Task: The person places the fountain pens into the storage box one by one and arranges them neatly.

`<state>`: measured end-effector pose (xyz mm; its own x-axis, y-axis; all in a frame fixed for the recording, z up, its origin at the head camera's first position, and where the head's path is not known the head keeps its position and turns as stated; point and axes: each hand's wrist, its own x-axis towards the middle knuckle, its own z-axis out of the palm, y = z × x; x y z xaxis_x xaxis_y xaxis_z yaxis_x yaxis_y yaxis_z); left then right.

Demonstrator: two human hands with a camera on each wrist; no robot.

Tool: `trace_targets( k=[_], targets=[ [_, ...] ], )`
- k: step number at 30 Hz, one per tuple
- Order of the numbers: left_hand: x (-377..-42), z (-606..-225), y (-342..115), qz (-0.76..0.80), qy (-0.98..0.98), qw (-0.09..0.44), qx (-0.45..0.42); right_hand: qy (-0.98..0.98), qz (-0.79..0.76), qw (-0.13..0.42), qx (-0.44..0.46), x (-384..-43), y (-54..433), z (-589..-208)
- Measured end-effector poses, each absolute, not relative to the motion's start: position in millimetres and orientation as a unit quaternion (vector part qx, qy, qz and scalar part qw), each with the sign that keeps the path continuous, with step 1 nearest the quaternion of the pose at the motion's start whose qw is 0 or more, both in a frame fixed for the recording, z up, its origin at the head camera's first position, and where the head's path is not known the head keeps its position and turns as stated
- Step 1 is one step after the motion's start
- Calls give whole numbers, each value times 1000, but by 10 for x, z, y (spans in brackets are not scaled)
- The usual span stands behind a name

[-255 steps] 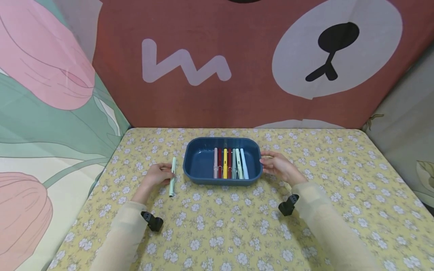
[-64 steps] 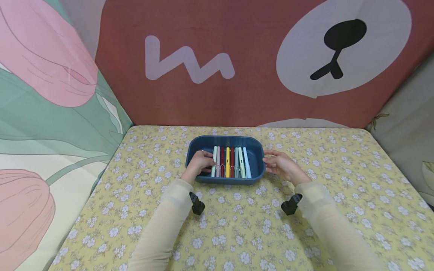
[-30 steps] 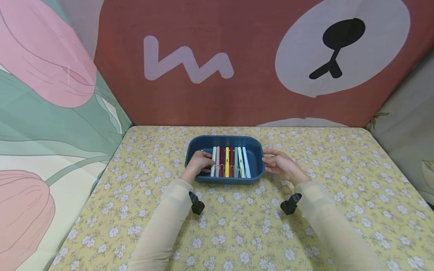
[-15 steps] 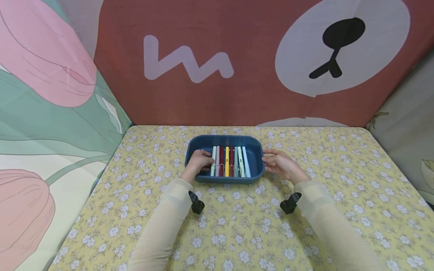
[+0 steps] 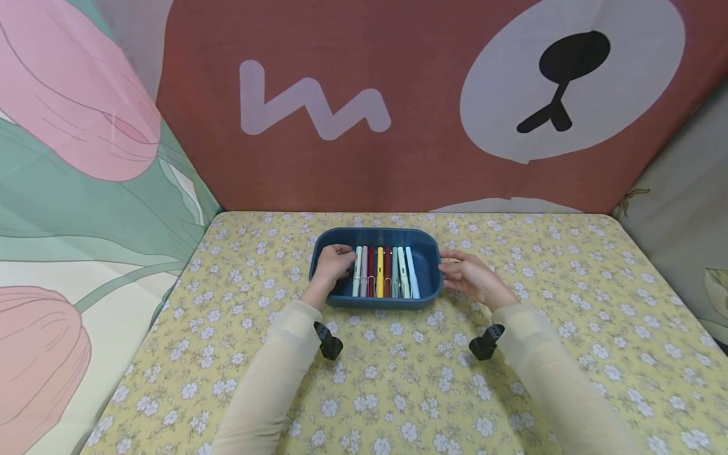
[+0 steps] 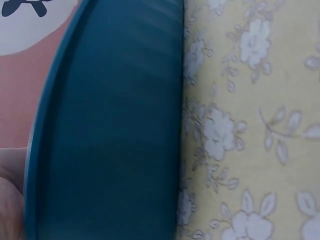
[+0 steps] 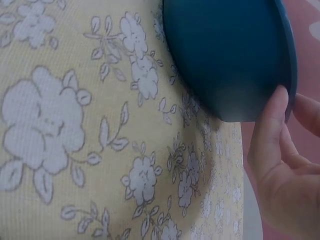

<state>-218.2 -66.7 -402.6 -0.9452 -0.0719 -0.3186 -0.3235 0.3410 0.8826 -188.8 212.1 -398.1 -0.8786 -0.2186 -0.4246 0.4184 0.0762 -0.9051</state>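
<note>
A dark blue plastic box (image 5: 421, 303) stands on the table, with several capped pens side by side in it. From the left come a pale green pen (image 5: 356, 278), a mauve pen (image 5: 364, 272), dark red ones around a yellow pen (image 5: 380, 272), then green ones and a light blue pen (image 5: 412, 272). My left hand (image 5: 332, 265) reaches over the left rim, its fingertips beside the pale green pen's upper part. In the left wrist view that hand is mostly hidden behind the box wall. My right hand (image 5: 469, 275) pinches the right rim, thumb (image 7: 272, 115) against the outer wall.
A yellow flowered cloth (image 5: 370, 379) covers the table. Behind it hangs a reddish-brown backdrop (image 5: 421, 170) with a cartoon face. Black wrist cameras sit at both sleeves.
The pale green pen went from the table left of the box into the row, carried by my left hand. That hand has since slid up along it. My right hand stays at the rim.
</note>
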Motion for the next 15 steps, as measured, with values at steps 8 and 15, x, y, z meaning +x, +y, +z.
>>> trace_targets(
  k=[8, 15],
  targets=[
    [-2141, -3870, -647, 565, 818, 63, -85, 705, -671, 223, 49, -1874, 2176, -3998],
    [-2068, -3726, -695, 552, 831, 36, -53, 739, -647, 183, 35, -1827, 2258, -3891]
  ],
)
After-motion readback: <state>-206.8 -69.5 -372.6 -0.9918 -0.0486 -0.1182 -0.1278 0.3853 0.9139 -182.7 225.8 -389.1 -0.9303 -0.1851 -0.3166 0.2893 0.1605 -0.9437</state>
